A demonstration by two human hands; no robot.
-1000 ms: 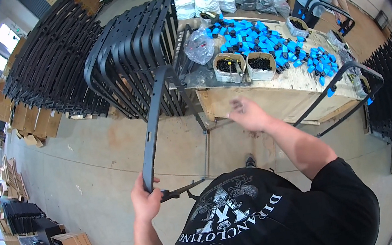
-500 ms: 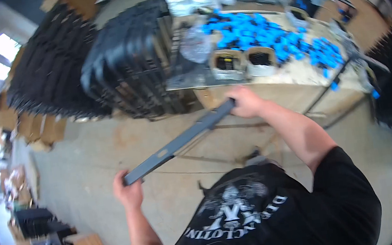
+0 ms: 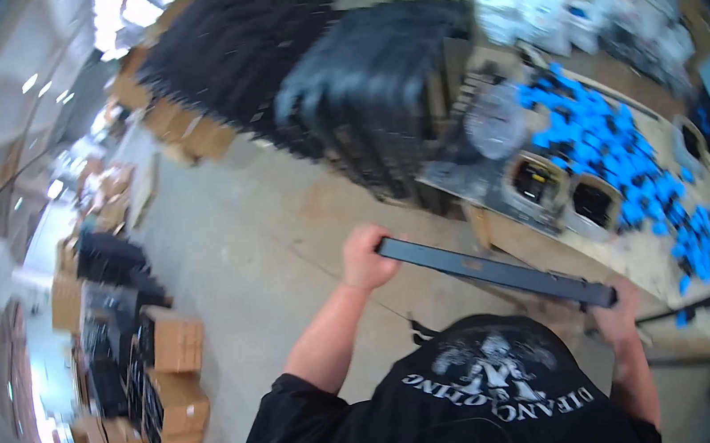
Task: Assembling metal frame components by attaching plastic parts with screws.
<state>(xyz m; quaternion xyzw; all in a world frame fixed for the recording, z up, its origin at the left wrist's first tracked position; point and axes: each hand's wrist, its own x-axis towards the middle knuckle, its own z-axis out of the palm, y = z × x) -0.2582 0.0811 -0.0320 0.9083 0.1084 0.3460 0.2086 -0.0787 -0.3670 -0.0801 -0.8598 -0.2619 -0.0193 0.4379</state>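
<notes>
Swung clockwise across the view since half a second earlier, a dark metal bar is held out in front of a black T-shirt, its left end now the higher. Its end toward nine o'clock is wrapped by the fingers of the left hand; its four-o'clock end is met by the right hand, whose finger closure cannot be told through the blur. By hands set at opposite ends, the length is presumably kept balanced above the smooth floor. From the bar, a wooden workbench is seen toward two o'clock, strewn with blue pieces; dark contents are kept in two open boxes along its near edge, probably for easy reach. Black frames are nested closely at eleven, likely to save room; white sacks are gathered toward one, and brown cartons are stacked at nine.
</notes>
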